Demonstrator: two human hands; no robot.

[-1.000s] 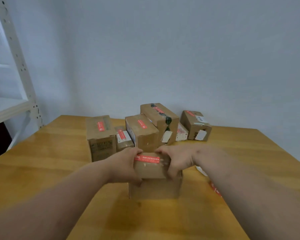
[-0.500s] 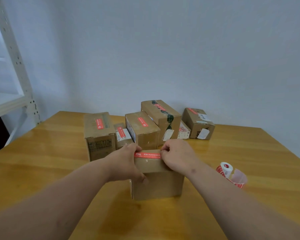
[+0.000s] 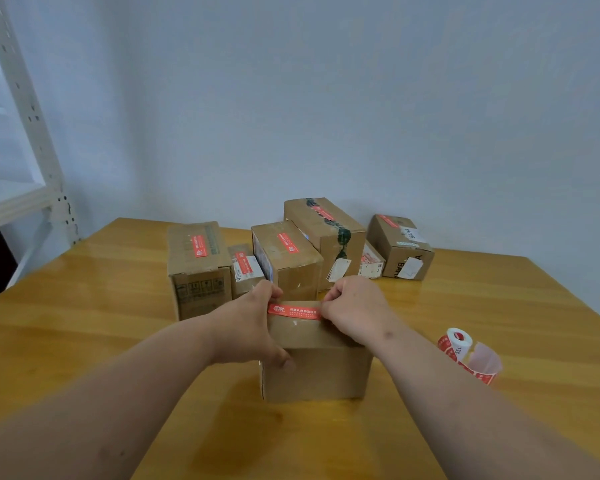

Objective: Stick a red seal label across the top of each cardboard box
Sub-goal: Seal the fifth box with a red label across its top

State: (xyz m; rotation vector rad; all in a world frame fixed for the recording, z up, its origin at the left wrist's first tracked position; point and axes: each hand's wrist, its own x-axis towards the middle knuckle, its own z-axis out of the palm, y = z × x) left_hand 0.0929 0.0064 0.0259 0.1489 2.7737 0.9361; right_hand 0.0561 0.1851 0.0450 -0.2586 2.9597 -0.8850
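The left hand (image 3: 246, 327) has its grip on the left end of a red seal label (image 3: 294, 311): curled fingers meet the strip at the far top edge of the nearest cardboard box (image 3: 316, 362), while the thumb reaches down the box's front left corner. The right hand (image 3: 355, 308) pinches the label's right end with its fingers curled tight. Between the two hands the label stretches across the far part of the box top, white print facing up; whether it is pressed fully flat cannot be told.

This box stands in the lower centre of the frame on the wooden surface (image 3: 84, 306). Behind it, in the middle of the frame, a cluster of other boxes (image 3: 284, 254) stands close together, each with a red label on top. To the right of the near box, apart from it, lies a roll of red labels (image 3: 459, 344) with a loose strip of backing curling away. A white metal shelf (image 3: 21, 133) fills the upper left.
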